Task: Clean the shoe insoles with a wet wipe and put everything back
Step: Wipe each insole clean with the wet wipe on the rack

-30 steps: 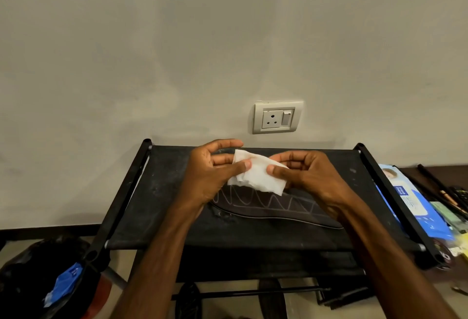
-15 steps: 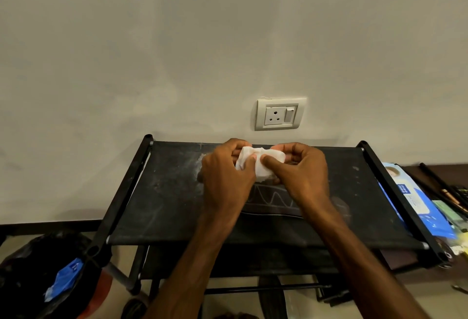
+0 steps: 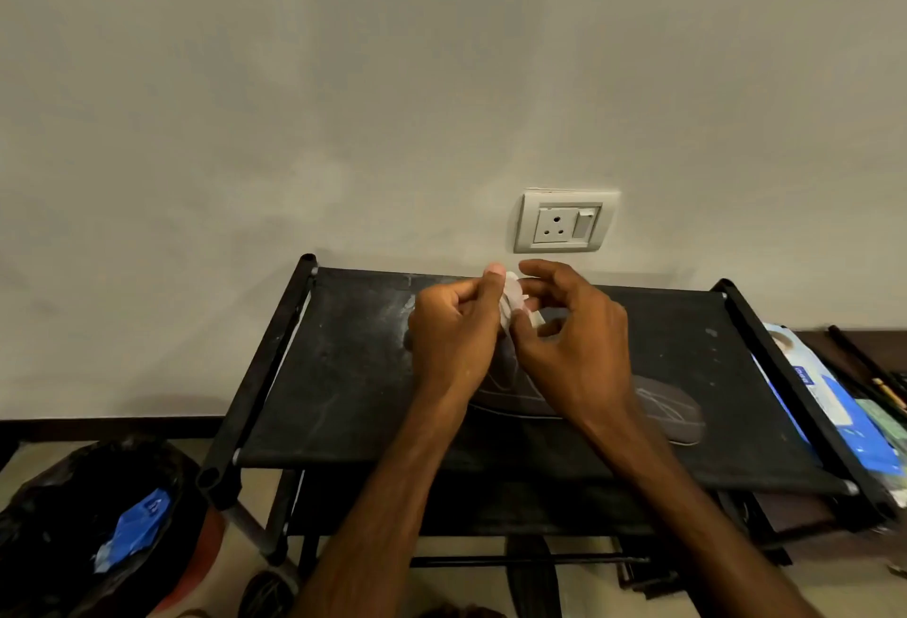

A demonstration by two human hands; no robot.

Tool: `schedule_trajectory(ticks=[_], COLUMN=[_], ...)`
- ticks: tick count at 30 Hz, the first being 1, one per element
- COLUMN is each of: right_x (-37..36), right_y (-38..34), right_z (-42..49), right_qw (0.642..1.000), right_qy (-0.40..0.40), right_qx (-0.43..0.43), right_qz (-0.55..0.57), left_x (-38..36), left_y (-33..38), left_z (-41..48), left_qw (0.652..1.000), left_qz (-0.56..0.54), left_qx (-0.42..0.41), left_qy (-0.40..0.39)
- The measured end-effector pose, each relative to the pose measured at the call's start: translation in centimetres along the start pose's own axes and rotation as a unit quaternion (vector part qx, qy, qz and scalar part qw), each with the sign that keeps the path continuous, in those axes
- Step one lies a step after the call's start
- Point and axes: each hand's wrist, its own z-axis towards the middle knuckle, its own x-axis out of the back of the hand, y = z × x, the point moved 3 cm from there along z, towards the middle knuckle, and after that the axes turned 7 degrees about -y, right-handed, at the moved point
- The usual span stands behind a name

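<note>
Fingers (image 3: 492,286) of left hand (image 3: 451,337) and right hand (image 3: 576,352) pinching balled wet wipe (image 3: 511,299) (mostly hidden), insole (image 3: 672,413) partly covered.

Black fabric rack top (image 3: 353,382): a bare stretch is lying open at centre left. Left hand (image 3: 451,337) and right hand (image 3: 574,352), pinching a crumpled white wet wipe (image 3: 510,303), are blocking frame centre. Dark zigzag-lined insole (image 3: 672,413) is occupying centre right. Black tubular side rails (image 3: 260,372) are fencing both edges.

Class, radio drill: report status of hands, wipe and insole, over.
Left hand and right hand pinch the bunched wipe. Insole flat on the rack below them. Nothing between wipe and insole.
</note>
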Motion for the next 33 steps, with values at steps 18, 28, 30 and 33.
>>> schedule_trajectory(ticks=[18,28,30,33], right_x=[0.5,0.4,0.8,0.9], right_y=[1.2,3.0,3.3,3.8], right_z=[3.6,3.3,2.9,2.7], right_qw=[0.934,0.928,0.948,0.973], right_qy=[-0.167,-0.166,-0.162,-0.16], right_qx=[-0.136,-0.134,-0.108,-0.084], right_qz=[0.285,0.305,0.251,0.143], left_x=[2.5,3.1,4.0,6.1], left_y=[-0.2,0.7,0.7,0.6], left_z=[1.8,0.8,0.9,1.3], left_qw=[0.993,0.983,0.983,0.955], left_qz=[-0.081,0.066,0.119,0.27], left_qx=[0.027,0.005,-0.024,-0.073], left_qy=[-0.081,-0.168,-0.138,-0.097])
